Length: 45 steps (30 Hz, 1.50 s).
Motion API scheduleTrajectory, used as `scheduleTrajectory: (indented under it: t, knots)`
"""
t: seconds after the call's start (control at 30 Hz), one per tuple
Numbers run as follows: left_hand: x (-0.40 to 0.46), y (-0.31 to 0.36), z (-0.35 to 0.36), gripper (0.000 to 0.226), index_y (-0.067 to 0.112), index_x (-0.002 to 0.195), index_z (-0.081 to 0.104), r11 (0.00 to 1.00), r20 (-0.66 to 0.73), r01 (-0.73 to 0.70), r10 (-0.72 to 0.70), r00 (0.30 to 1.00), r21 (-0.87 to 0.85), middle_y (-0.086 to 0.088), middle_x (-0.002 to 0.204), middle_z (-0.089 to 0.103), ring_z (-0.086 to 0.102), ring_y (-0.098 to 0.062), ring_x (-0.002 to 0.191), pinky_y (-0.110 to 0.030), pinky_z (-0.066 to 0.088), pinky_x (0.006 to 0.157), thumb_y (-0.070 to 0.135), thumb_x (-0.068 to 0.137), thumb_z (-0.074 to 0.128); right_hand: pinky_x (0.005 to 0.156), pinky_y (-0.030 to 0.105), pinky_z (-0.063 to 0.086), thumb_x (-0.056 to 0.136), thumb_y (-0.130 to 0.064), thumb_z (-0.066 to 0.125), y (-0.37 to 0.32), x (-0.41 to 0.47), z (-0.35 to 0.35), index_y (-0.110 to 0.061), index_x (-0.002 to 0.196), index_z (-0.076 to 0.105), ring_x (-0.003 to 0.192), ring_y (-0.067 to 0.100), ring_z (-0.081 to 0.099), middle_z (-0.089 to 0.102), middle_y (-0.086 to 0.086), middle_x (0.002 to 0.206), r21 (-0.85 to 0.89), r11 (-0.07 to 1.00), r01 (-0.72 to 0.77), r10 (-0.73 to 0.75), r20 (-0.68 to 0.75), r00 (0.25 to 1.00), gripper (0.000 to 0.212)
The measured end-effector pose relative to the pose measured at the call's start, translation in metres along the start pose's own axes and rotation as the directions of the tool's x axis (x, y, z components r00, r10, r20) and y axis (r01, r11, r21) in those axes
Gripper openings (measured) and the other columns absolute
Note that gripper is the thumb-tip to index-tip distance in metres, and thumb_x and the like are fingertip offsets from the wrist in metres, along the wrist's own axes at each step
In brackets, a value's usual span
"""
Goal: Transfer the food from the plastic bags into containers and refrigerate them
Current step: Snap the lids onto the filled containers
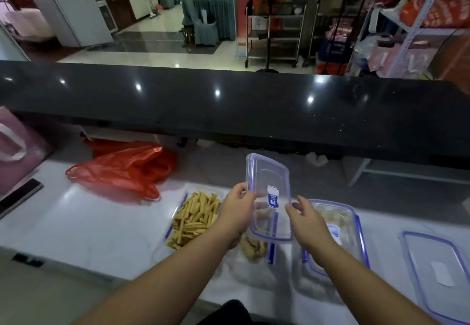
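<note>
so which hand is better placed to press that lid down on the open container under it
Both hold the lid; the left hand grips its left edge, the right hand its right. Probably the left: it sits over the open container, while the right hangs over the lidded container.
</note>
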State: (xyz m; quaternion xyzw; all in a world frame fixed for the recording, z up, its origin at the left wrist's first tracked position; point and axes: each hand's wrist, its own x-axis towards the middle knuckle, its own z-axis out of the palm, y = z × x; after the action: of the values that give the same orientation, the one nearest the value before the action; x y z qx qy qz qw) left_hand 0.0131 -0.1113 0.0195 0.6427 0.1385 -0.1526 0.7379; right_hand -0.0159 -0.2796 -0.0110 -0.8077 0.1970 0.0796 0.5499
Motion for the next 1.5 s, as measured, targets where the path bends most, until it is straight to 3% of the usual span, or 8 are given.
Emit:
scheduleTrajectory:
  t: [0.1, 0.17, 0.4, 0.63, 0.8, 1.0, 1.3, 1.5]
  knots:
    - [0.008, -0.004, -0.026, 0.025, 0.01, 0.119, 0.062, 0.999, 0.016, 0.029, -0.029, 0.999, 0.023, -0.009, 0.107, 0.079, 0.077, -0.039, 0.097, -0.064, 0.06, 0.087, 0.002, 0.101, 0.047, 0.084, 0.037, 0.056, 0.104, -0.027, 0.057, 0.009, -0.001, 0.026, -0.016, 0.134, 0.061, 0.098, 0.02, 0.073, 0.073, -0.001, 0.119, 0.221, 0.968, -0.116, 0.11, 0.038, 0.993, 0.032]
    - [0.013, -0.01, -0.04, 0.028, 0.012, 0.121, 0.063, 0.996, 0.028, 0.057, -0.059, 0.998, 0.062, -0.01, 0.108, 0.078, 0.078, -0.034, 0.092, -0.054, 0.064, 0.079, 0.002, 0.101, 0.046, 0.081, 0.04, 0.06, 0.101, -0.022, 0.063, 0.016, -0.001, 0.039, -0.013, 0.129, 0.063, 0.089, 0.023, 0.075, 0.074, 0.005, 0.115, 0.293, 0.944, -0.153, 0.165, -0.017, 0.986, 0.03]
    - [0.02, -0.029, -0.077, 0.024, 0.029, 0.112, 0.069, 0.83, 0.054, -0.064, 0.04, 0.998, 0.554, 0.008, 0.104, 0.077, 0.074, -0.014, 0.091, -0.043, 0.062, 0.087, 0.018, 0.097, 0.056, 0.083, 0.054, 0.063, 0.092, -0.017, 0.067, 0.034, -0.016, 0.064, -0.021, 0.108, 0.073, 0.084, 0.028, 0.076, 0.079, -0.001, 0.095, 0.218, 0.96, -0.176, 0.208, -0.132, 0.969, 0.018]
    - [0.021, -0.041, -0.082, 0.017, 0.012, 0.097, 0.069, 0.58, 0.144, -0.204, 0.148, 0.978, 0.788, -0.002, 0.092, 0.069, 0.062, -0.022, 0.083, -0.037, 0.054, 0.074, 0.019, 0.1, 0.053, 0.085, 0.051, 0.062, 0.089, -0.026, 0.065, 0.034, -0.023, 0.074, -0.034, 0.089, 0.064, 0.088, 0.021, 0.073, 0.076, -0.008, 0.091, 0.085, 0.973, -0.214, 0.227, -0.216, 0.95, 0.008]
    - [0.021, -0.047, -0.078, 0.017, 0.017, 0.115, 0.063, 0.551, 0.122, -0.146, 0.081, 0.989, 0.822, 0.006, 0.095, 0.061, 0.053, -0.007, 0.072, -0.021, 0.034, 0.056, 0.024, 0.105, 0.051, 0.085, 0.05, 0.062, 0.093, -0.022, 0.065, 0.03, -0.025, 0.077, -0.025, 0.104, 0.064, 0.09, 0.022, 0.071, 0.073, -0.001, 0.101, 0.045, 0.968, -0.247, 0.251, -0.198, 0.948, 0.012]
    - [0.027, -0.048, -0.072, 0.021, 0.012, 0.113, 0.067, 0.575, 0.069, -0.092, 0.061, 0.996, 0.813, 0.004, 0.084, 0.064, 0.058, -0.014, 0.07, -0.026, 0.042, 0.055, 0.015, 0.101, 0.05, 0.083, 0.044, 0.062, 0.095, -0.023, 0.067, 0.036, -0.022, 0.07, -0.021, 0.112, 0.063, 0.088, 0.022, 0.071, 0.072, 0.0, 0.101, 0.073, 0.958, -0.276, 0.284, -0.157, 0.946, 0.018]
    - [0.018, -0.057, -0.055, 0.026, 0.011, 0.122, 0.068, 0.508, 0.05, -0.099, 0.11, 0.993, 0.855, -0.001, 0.102, 0.07, 0.056, -0.013, 0.084, -0.025, 0.041, 0.074, 0.021, 0.102, 0.057, 0.094, 0.044, 0.057, 0.095, -0.019, 0.069, 0.048, -0.021, 0.045, -0.009, 0.132, 0.061, 0.095, 0.021, 0.065, 0.064, -0.004, 0.096, -0.039, 0.971, -0.236, 0.228, -0.144, 0.963, 0.039]
    - [0.02, -0.06, -0.052, 0.011, 0.017, 0.093, 0.067, 0.521, 0.015, -0.067, 0.104, 0.995, 0.851, 0.005, 0.075, 0.062, 0.055, -0.009, 0.065, -0.024, 0.038, 0.054, 0.02, 0.097, 0.057, 0.089, 0.037, 0.053, 0.094, -0.02, 0.065, 0.049, -0.013, 0.039, -0.011, 0.124, 0.064, 0.093, 0.021, 0.064, 0.069, 0.002, 0.105, -0.147, 0.974, -0.174, 0.155, -0.133, 0.979, 0.031]
